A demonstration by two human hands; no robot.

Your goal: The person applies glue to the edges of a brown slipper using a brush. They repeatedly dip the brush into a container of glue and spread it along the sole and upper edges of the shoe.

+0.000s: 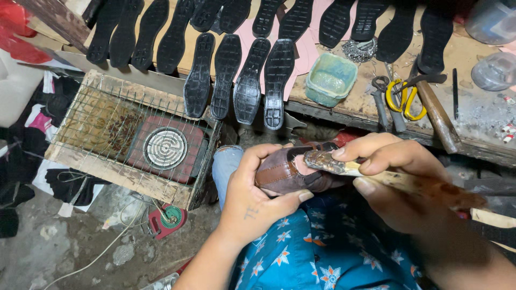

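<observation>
Over lap, left fingers (279,200) gripping brown shoe (287,174)

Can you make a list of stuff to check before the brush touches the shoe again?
1. Left hand grips the brown shoe firmly: ok.
2. Right hand holds the brush by its wooden handle: ok.
3. Brush tip sits on the shoe's open top: ok.
4. Enough glue on the brush: cannot tell.
5. Green tub on the bench within reach: ok, though what is in it cannot be told.
6. Heater under the wire cage switched on: cannot tell.
</observation>
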